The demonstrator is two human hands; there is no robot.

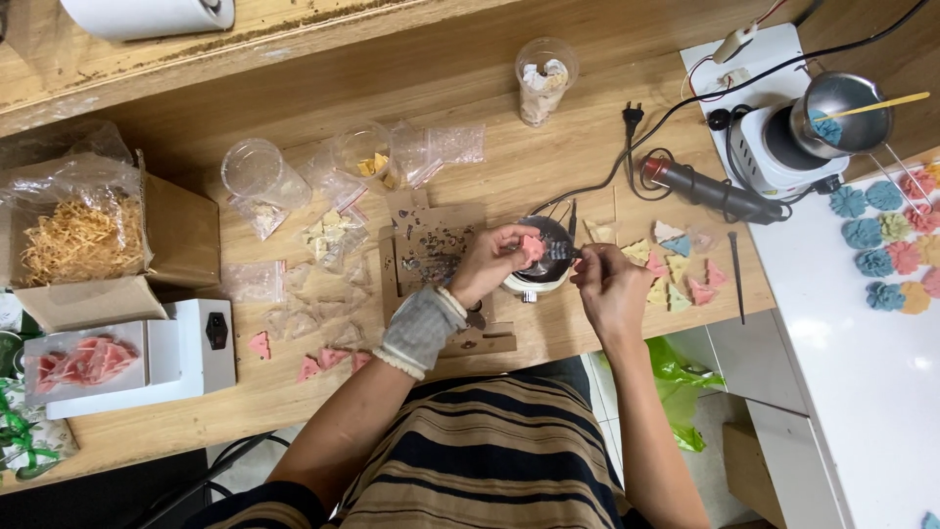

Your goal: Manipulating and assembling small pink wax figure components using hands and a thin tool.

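A small pink triangular piece (532,247) is pinched in the fingers of the left hand (493,263) over a small dark bowl (544,268) near the worktop (509,157) middle. At three o'clock, the right hand (605,286) has its fingers clamped on a thin metal tool (566,254) touching the piece. More coloured triangles (676,269) lie beyond, at three o'clock.

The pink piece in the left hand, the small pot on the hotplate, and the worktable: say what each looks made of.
Pink piece, pinched by the left hand: probably wax or soap, judging by its matte, opaque, moulded look; cannot be sure. Small pot: metal, with a grey brushed sheen and bright rim. Worktable: wood, with pale visible grain and an unglossy finish.
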